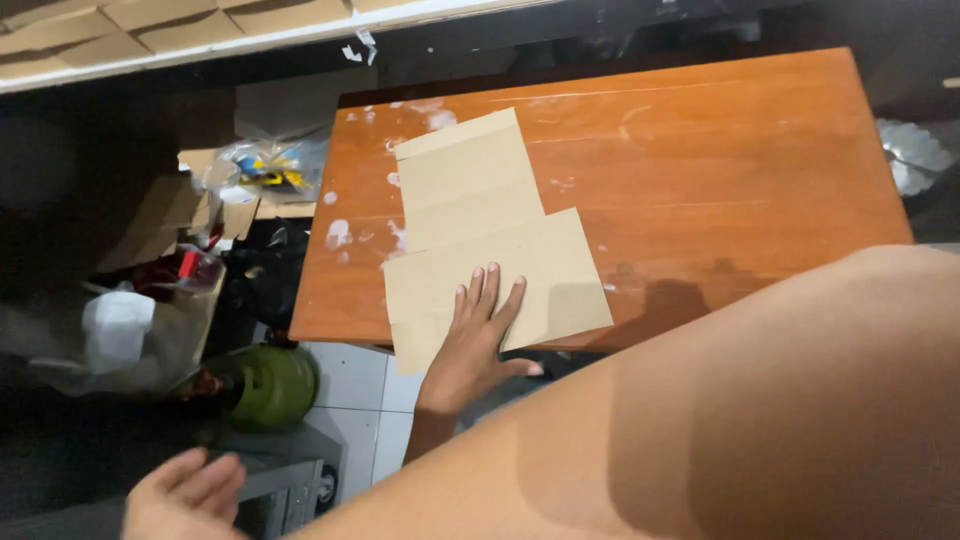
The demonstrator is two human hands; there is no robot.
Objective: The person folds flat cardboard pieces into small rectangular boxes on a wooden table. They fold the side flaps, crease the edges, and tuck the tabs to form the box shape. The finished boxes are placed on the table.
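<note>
A flat, unfolded piece of tan cardboard (480,230) lies on an orange-brown wooden table (700,170), and its near corner hangs over the table's front edge. My left hand (472,340) presses palm-down on the near part of the cardboard, fingers spread and pointing away from me. My right arm crosses the lower right of the view, close to the camera. My right hand (185,497) hovers at the bottom left above the floor, off the table. Its fingers are loose and nothing shows in it.
Left of the table are a green gas cylinder (272,386), crumpled plastic bags (262,170), a white bag (117,328) and cardboard scraps (165,215). White floor tiles (350,385) show below the table's edge. A shiny metal object (912,155) sits at the right.
</note>
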